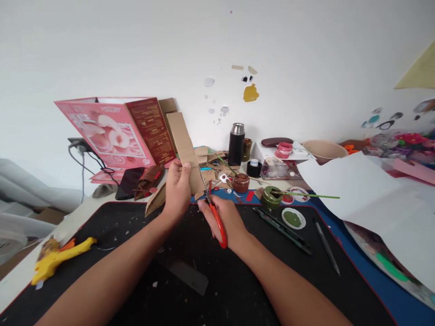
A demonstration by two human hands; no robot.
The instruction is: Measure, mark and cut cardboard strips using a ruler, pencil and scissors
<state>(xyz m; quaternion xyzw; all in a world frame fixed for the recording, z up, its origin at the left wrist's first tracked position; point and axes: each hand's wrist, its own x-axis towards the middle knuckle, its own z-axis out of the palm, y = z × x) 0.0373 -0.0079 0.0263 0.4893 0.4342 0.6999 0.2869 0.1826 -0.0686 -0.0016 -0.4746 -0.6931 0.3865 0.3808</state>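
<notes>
My left hand is closed on a long strip of brown cardboard, thumb on its front face, and the strip stands tilted above the mat. In my right hand is a pair of scissors with red handles. Their blades point up and lie along the right edge of the strip; I cannot tell how far they cut into it. Behind my left wrist, a torn cardboard piece leans on the mat's back edge.
A black mat carries a yellow glue gun, a translucent ruler, a green cutter and a pen. Behind stand a pink box, a black thermos, paint jars and cardboard scraps. White paper lies right.
</notes>
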